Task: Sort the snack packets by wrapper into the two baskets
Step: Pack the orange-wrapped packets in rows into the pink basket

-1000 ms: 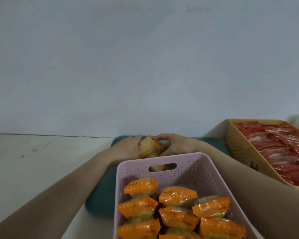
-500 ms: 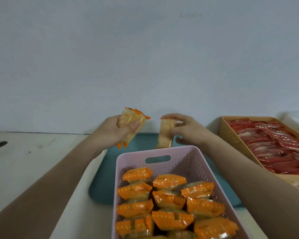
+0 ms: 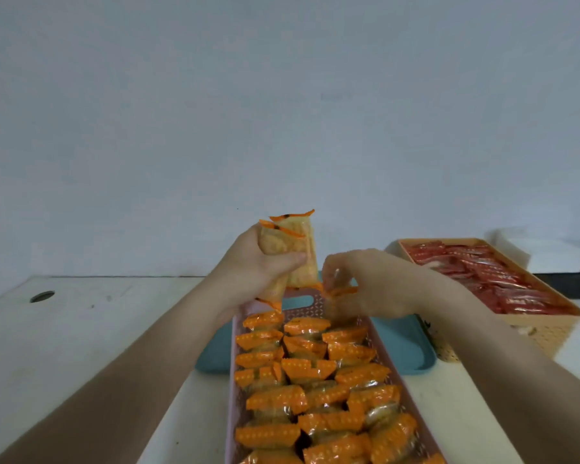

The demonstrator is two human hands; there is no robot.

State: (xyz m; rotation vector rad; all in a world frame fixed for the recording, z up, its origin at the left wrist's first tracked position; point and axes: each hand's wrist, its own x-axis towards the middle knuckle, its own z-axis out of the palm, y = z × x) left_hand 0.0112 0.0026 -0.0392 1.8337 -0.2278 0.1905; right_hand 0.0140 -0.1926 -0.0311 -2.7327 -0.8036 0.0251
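Head cam: your left hand (image 3: 265,272) grips 2–3 orange-wrapped packets (image 3: 290,252) above the pink basket (image 3: 232,390)'s far rim. Right hand (image 3: 365,283) pinches 1 packet (image 3: 340,293) there. Yellow basket (image 3: 546,324) w/ red packets (image 3: 482,276) sits right; teal tray (image 3: 406,346) between them.

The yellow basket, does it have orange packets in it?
No, the yellow basket holds only red packets; the orange ones fill the pink basket.

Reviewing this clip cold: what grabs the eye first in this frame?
The pink basket at bottom centre, packed with orange-wrapped packets. Above its far end, the left hand grips a raised bunch of packets while the right hand pinches another. At right, a tan basket holds red packets.
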